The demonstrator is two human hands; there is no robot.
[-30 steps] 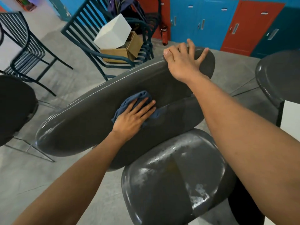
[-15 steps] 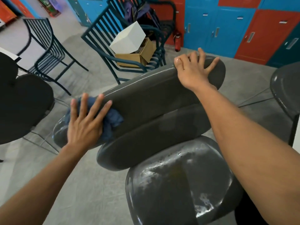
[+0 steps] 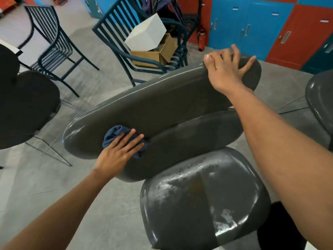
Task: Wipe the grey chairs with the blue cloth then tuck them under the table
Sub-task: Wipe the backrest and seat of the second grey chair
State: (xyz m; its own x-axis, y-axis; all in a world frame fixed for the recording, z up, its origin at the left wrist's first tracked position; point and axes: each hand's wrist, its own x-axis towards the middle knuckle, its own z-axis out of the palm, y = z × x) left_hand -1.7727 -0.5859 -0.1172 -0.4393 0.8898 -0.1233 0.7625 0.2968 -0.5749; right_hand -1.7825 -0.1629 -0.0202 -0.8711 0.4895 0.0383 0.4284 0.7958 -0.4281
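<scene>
A grey chair stands in front of me, its glossy backrest [image 3: 162, 109] tilted across the middle and its seat [image 3: 203, 199] below with wet streaks. My left hand [image 3: 119, 152] presses the bunched blue cloth [image 3: 115, 134] flat against the lower left part of the backrest, fingers straight. My right hand [image 3: 227, 71] grips the backrest's top right edge, fingers curled over it. Another grey chair [image 3: 319, 105] shows at the right edge.
A dark chair [image 3: 27, 109] stands at the left on thin wire legs. Two teal slatted metal chairs [image 3: 54, 42] stand behind, one holding a cardboard box [image 3: 155, 53] and a white box [image 3: 146, 35]. Blue and red lockers [image 3: 270, 24] line the back wall. Floor is grey concrete.
My left hand with the cloth swept from the backrest's middle out to its far left end, then came back partway to the lower left. My right hand kept its hold.
</scene>
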